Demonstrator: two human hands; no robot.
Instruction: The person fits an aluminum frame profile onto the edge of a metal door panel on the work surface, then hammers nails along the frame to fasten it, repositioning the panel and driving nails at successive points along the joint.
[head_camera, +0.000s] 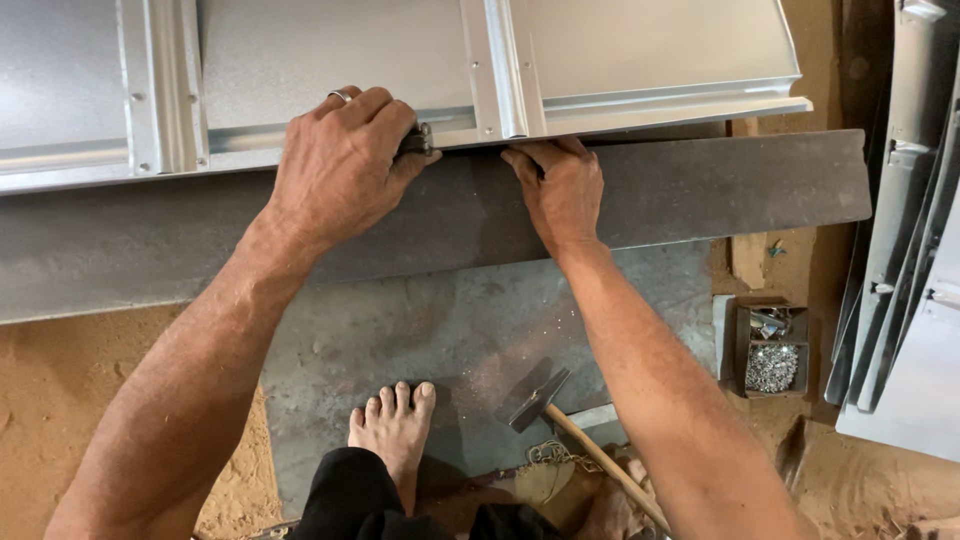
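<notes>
A ribbed galvanised sheet-metal panel (640, 50) lies across a long grey steel beam (700, 190). My left hand (340, 165), with a ring on one finger, is closed on a small dark metal tool (418, 140) pressed against the panel's near edge. My right hand (560, 190) rests on the beam just right of it, fingertips touching the panel's edge beneath a raised rib (500, 70). It holds nothing that I can see.
A hammer (545, 400) with a wooden handle lies on a flat steel plate (440, 330) beside my bare foot (395, 425). A small box of shiny fasteners (772, 350) sits at the right, with more metal panels (910, 270) stacked beyond it. The floor is sandy.
</notes>
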